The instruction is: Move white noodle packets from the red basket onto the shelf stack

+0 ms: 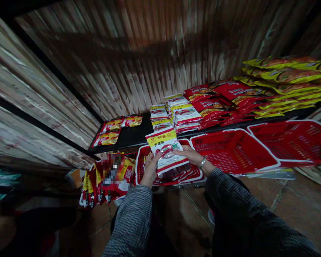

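Noodle packets stacked along a shelf suggest a shop.

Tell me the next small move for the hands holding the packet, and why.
Likely, ease the packet forward onto the matching packets on the shelf: the left hand and right hand both hold it, and it appears just in front of them.

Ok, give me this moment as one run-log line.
left hand: holding noodle packet | right hand: holding same packet | beneath: red basket | beyond: black shelf, stacked packets
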A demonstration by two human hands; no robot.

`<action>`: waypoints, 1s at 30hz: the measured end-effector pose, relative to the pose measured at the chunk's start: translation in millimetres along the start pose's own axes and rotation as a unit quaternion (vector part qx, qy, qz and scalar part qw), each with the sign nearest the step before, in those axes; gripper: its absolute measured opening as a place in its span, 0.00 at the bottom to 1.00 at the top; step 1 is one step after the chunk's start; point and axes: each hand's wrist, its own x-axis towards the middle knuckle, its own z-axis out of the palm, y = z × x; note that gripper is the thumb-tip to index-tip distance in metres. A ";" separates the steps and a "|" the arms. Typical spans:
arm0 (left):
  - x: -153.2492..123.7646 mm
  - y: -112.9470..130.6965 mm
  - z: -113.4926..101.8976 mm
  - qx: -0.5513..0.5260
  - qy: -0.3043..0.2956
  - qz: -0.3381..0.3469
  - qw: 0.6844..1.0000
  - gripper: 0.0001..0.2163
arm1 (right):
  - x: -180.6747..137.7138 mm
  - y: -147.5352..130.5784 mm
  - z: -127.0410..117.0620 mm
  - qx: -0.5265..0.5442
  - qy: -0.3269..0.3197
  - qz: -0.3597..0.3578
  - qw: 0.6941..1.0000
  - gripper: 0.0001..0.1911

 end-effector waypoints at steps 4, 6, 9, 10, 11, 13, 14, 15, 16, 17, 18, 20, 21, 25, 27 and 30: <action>-0.1 -3.3 -2.8 0.029 -0.030 -0.017 0.999 0.25 | 2.7 -6.3 -4.0 0.055 0.013 -0.014 0.998 0.18; 0.7 -6.3 -3.8 0.031 -0.043 -0.018 0.998 0.26 | 3.4 -7.8 -5.8 0.063 0.015 -0.019 0.998 0.17; 3.1 -10.3 -4.7 0.014 -0.043 -0.004 0.999 0.27 | 3.4 -6.2 -6.7 0.058 0.019 -0.024 0.998 0.17; 4.0 -11.1 -4.9 0.009 -0.038 0.002 0.999 0.26 | 3.3 -5.0 -6.4 0.054 0.020 -0.023 0.998 0.17; 4.8 -11.7 -5.2 0.007 -0.032 0.008 0.999 0.26 | 3.1 -3.6 -5.8 0.051 0.019 -0.021 0.998 0.17; 6.0 -12.1 -5.7 0.009 -0.020 0.011 1.000 0.24 | 2.8 -1.0 -3.9 0.048 0.012 -0.015 0.999 0.17; 6.4 -12.0 -5.9 0.010 -0.015 0.010 1.000 0.24 | 2.6 0.1 -2.8 0.049 0.009 -0.012 0.999 0.17; 6.6 -11.9 -6.1 0.010 -0.014 0.011 1.000 0.23 | 2.5 0.9 -1.8 0.051 0.006 -0.011 0.999 0.18; 6.7 -11.6 -6.3 0.010 -0.014 0.013 1.000 0.23 | 2.5 1.4 -1.0 0.051 0.005 -0.009 0.999 0.18; 6.7 -11.3 -6.3 0.010 -0.013 0.017 1.000 0.23 | 2.5 1.5 -0.5 0.051 0.005 -0.008 0.999 0.18; 6.6 -11.0 -6.2 0.011 -0.013 0.020 1.000 0.23 | 2.5 1.4 -0.2 0.049 0.005 -0.006 0.999 0.17; 6.1 -10.1 -5.6 0.013 -0.014 0.023 1.000 0.22 | 2.5 0.8 -0.4 0.046 0.006 -0.002 0.999 0.17; 5.7 -9.7 -5.1 0.015 -0.013 0.021 1.000 0.22 | 2.5 0.4 -0.7 0.045 0.006 0.000 0.999 0.17; 3.7 -7.6 -2.8 0.021 -0.010 0.007 1.000 0.21 | 2.8 -0.8 -1.9 0.042 0.002 0.002 0.999 0.17; 3.0 -6.6 -2.2 0.014 -0.007 0.006 1.000 0.21 | 3.2 -1.1 -2.4 0.040 0.000 -0.001 0.999 0.18; 2.9 -5.4 -2.2 -0.003 -0.009 0.015 1.000 0.21 | 3.5 -0.6 -3.6 0.037 -0.007 -0.006 0.999 0.17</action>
